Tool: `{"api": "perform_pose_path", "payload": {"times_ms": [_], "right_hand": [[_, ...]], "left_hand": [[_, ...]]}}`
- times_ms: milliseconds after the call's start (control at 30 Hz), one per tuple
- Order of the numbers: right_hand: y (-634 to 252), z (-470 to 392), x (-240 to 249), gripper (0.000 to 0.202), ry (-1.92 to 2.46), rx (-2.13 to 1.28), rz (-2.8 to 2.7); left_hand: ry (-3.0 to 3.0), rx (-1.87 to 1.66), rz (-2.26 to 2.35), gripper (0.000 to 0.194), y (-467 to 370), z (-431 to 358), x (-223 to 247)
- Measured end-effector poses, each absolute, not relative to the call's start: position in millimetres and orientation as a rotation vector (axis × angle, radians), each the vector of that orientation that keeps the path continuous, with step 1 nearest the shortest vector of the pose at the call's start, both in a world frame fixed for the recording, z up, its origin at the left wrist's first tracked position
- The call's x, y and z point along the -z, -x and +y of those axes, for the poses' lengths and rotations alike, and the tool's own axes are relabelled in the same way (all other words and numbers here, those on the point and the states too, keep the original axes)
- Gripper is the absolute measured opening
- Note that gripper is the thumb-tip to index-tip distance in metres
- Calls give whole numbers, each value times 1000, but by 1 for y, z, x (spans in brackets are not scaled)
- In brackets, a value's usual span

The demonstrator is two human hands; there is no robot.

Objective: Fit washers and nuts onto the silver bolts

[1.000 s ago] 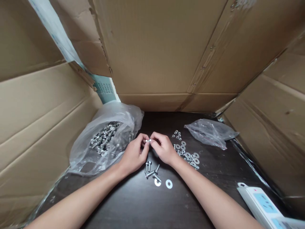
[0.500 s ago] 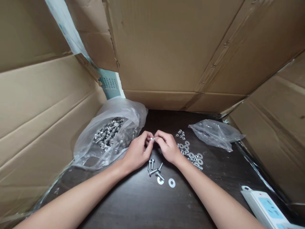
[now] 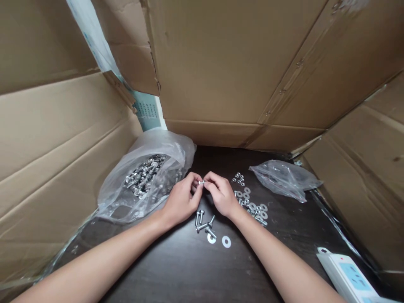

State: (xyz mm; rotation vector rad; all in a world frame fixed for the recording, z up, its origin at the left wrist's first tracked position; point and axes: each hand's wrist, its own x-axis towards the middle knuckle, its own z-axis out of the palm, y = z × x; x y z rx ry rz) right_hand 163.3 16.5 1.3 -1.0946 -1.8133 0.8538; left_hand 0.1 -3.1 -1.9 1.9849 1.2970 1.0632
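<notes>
A small silvery bolt (image 3: 201, 182) spans the gap between my two hands, above the dark tabletop. My left hand (image 3: 183, 197) pinches one end of it between thumb and fingers. At the other end, the fingertips of my right hand (image 3: 222, 194) are closed; whether a nut or washer is in them too is hidden. Just below the hands lie several loose bolts (image 3: 202, 217), with one flat washer (image 3: 226, 242) beside them and another partly under a bolt. Right of my right hand is a spread of washers (image 3: 263, 208) and small hardware, partly covered by my forearm.
An open plastic bag (image 3: 110, 191) full of bolts stands at the left. Several nuts (image 3: 239, 178) lie beyond my right hand, near a flat clear bag (image 3: 285, 179). A white power strip (image 3: 350, 273) is at the lower right. Cardboard walls (image 3: 221, 63) enclose the table.
The whole view has shifted slightly. Both hands stay together at the bolt, with only a slight movement of the fingers. The loose hardware lies as before.
</notes>
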Motion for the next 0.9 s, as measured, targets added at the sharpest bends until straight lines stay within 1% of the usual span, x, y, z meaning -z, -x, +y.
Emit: {"api": "perform_pose_path", "payload": {"times_ms": [400,533,700,767,900], "right_hand": [[-164,20,5,43,1153,-918,-1820],[-162,18,3,40,1127,-846,-1820],[-164,17,0,23,1080,-878,-1814],[-165,18,1,24,1075,-890,-1821],[-165,20,4,32,1094,-901,-1819]], "left_hand": [[-1934,-1098,1277,3,-1,-4,0],[-1930,-1103,1287,4,-1,-3,-1],[-1917,-1089,1283,5,-1,-3,1],[-1914,-1090,1282,6,-1,-3,2],[-1908,-1103,1280,9,0,-4,3]]}}
